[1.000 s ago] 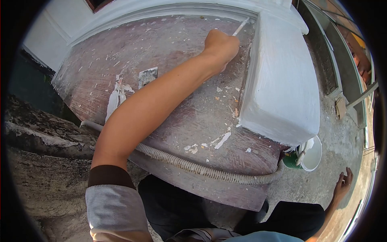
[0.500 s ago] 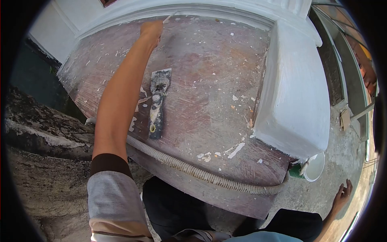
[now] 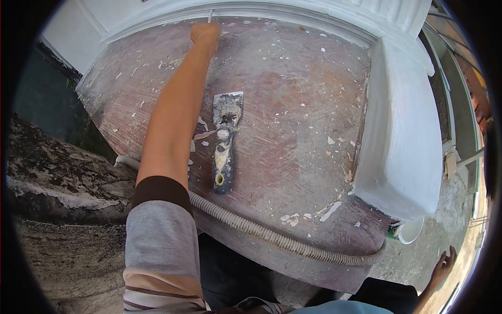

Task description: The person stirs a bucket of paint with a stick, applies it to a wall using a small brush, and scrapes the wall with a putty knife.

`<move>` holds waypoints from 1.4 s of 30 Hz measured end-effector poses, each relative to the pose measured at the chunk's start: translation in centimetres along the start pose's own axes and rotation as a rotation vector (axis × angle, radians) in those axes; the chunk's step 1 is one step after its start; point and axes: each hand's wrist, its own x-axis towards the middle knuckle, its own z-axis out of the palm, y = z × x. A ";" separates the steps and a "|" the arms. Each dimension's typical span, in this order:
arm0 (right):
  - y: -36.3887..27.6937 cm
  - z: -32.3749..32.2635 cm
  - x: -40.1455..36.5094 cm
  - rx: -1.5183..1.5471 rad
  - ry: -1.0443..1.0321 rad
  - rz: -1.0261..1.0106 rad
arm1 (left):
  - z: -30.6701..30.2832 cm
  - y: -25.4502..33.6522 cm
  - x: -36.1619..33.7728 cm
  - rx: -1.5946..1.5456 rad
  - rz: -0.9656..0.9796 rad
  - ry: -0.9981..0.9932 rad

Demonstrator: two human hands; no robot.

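Note:
My left hand [image 3: 205, 34] is closed at the far edge of the floor slab, below the white moulding [image 3: 293, 14]. A thin pale stick-like tool [image 3: 210, 17] pokes up from the fist toward that moulding; the rest of it is hidden by the fingers. Nearer to me, a paint-crusted putty knife [image 3: 225, 141] lies on the scuffed reddish slab [image 3: 272, 172], its blade pointing away, to the right of my left forearm. Far off at the lower right, my right hand [image 3: 444, 264] hangs with its fingers apart, holding nothing.
A ribbed hose [image 3: 272, 238] runs along the slab's near edge. To the right stands a white-painted block [image 3: 400, 125], with a white bucket [image 3: 411, 230] beyond its near end. Paint flakes [image 3: 330, 211] litter the slab. Rough dark stone [image 3: 63, 172] lies at the left.
The pale tool has swung from slanting right to nearly upright as my left hand turned at the moulding. The whole view has shifted, carrying the putty knife and block rightward in it.

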 end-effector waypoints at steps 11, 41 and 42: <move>1.2 0.7 -0.2 0.034 0.018 -0.036 | 2.9 2.1 -11.6 0.090 0.210 -0.133; 0.2 1.7 -0.1 0.086 0.070 -0.081 | -3.9 1.2 -5.3 -0.082 0.159 -0.293; 0.2 1.7 -0.1 0.080 0.076 -0.099 | -3.9 0.4 -4.8 -0.094 0.170 -0.278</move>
